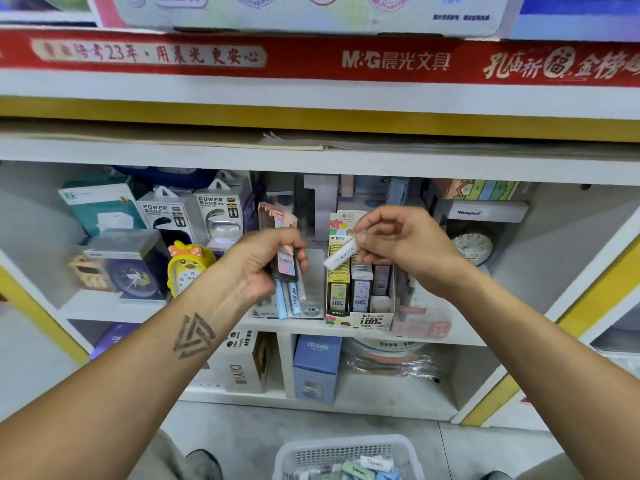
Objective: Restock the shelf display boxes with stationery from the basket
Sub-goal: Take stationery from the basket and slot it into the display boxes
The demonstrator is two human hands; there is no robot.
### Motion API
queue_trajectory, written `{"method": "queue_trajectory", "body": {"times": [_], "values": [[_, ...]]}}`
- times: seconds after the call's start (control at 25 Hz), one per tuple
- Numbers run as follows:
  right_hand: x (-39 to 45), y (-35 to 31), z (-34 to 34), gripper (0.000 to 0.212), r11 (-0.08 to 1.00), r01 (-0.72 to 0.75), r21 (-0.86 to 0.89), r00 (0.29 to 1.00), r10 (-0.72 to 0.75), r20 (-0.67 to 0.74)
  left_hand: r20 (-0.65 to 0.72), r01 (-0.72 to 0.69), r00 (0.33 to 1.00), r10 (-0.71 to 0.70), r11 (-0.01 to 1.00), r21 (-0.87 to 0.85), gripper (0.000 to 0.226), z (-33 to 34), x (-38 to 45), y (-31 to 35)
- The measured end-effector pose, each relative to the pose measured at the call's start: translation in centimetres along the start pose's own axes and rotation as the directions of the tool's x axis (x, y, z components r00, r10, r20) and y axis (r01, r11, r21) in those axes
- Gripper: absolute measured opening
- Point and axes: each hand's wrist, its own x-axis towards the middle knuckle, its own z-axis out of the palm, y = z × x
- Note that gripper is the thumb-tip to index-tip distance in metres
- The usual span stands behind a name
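Two hands hold stationery above display box (pixel 360 306) of lead cases (pixel 361 289).

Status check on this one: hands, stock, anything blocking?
Left hand grips a bundle of lead cases. Right hand pinches one white case above the display box. Basket below, nothing blocking.
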Motion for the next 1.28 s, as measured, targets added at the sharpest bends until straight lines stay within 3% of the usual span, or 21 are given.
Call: {"method": "queue_trajectory", "body": {"times": [0.16, 0.4, 0.56, 0.68, 0.8, 1.08, 1.16, 1.28], "values": [[0.6, 0.4, 1.1, 0.006, 1.0, -0.009, -0.016, 1.0, 0.009, 0.024, -0.016, 0.011, 1.0, -0.011, 1.0, 0.008, 0.022, -1.6, -0.3, 0.7], [2.0, 0.4, 3.0, 0.015, 0.948, 0.067, -0.31, 0.996, -0.045, 0.076, -0.057, 0.018, 0.998, -0.017, 1.0, 0.017, 0.026, -4.3, -0.6, 1.5], [3.1, 0.5, 4.8, 0.018, 0.932, 0.089, -0.352, 0.991, -0.047, 0.124, -0.072, 0.02, 0.997, -0.019, 1.0, 0.004, 0.024, -6.1, -0.7, 1.9], [4.0, 0.8, 5.8, 0.017, 0.847, 0.113, -0.52, 0.984, -0.024, 0.175, -0.087, 0.023, 0.996, -0.02, 0.999, 0.027, 0.024, -7.0, -0.7, 1.8], [4.2, 0.8, 6.6, 0.003, 0.87, 0.049, -0.49, 0.981, 0.05, 0.186, -0.08, 0.039, 0.996, -0.035, 0.998, 0.053, 0.025, -7.6, -0.8, 1.7], [4.7, 0.0, 7.3, 0.003, 0.937, 0.017, -0.349, 0.984, 0.045, 0.17, -0.064, 0.039, 0.997, -0.035, 0.997, 0.061, 0.019, -8.7, -0.9, 1.8], [4.9, 0.1, 7.3, 0.002, 0.919, 0.026, -0.392, 0.987, 0.039, 0.158, -0.056, 0.039, 0.998, -0.036, 0.997, 0.061, 0.02, -8.8, -0.9, 1.8], [5.4, 0.4, 7.1, 0.005, 0.812, 0.101, -0.575, 0.991, -0.034, 0.127, -0.06, 0.033, 0.998, -0.029, 0.997, 0.068, 0.02, -8.8, -0.9, 1.8]]}}
